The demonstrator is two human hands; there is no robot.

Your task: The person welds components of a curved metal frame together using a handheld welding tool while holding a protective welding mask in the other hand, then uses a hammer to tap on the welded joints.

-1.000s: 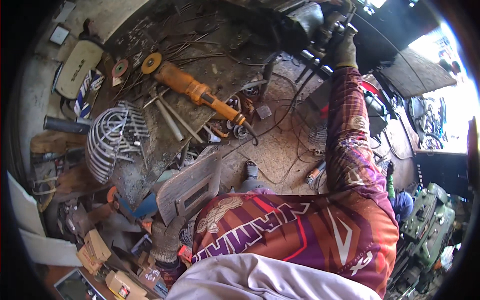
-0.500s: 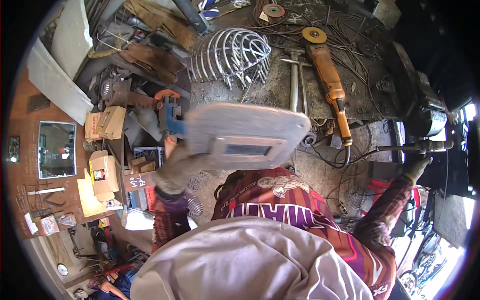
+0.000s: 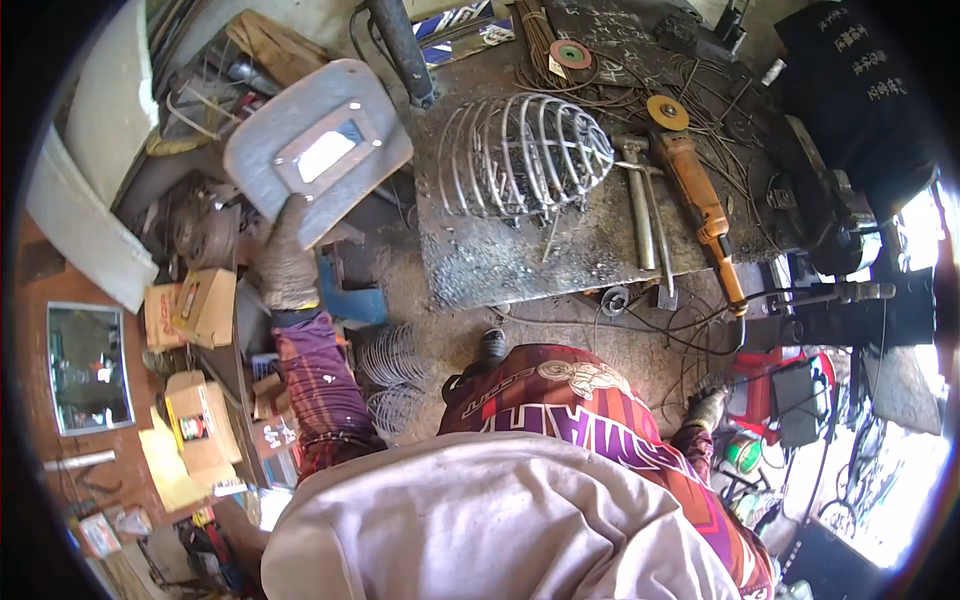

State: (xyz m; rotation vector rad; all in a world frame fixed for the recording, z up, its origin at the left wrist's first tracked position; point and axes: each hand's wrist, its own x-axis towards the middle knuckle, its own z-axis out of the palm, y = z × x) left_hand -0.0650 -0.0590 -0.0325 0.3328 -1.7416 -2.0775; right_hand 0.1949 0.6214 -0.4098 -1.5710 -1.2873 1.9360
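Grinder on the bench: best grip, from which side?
Likely the rear handle, from the near side with the right hand, the closer one: the handle points that way, its end appears to jut past the bench edge, and the disc sits at the grinder's far end.

This is a metalworking workshop: an angle grinder (image 3: pixel 700 207) and hammer (image 3: pixel 642 220) lie on the workbench (image 3: pixel 475 275), a welding shield (image 3: pixel 370 180) nearby.

The wire cage (image 3: pixel 528 155) sits on the table (image 3: pixel 468 272) at the top middle of the frame, with the hammer (image 3: pixel 641 215) to its right and the grinder (image 3: pixel 694 190) next to that. The left hand (image 3: pixel 288 262) holds the shield (image 3: pixel 370 172) at the upper left, left of the table, and the right hand (image 3: pixel 708 408) is at the lower right
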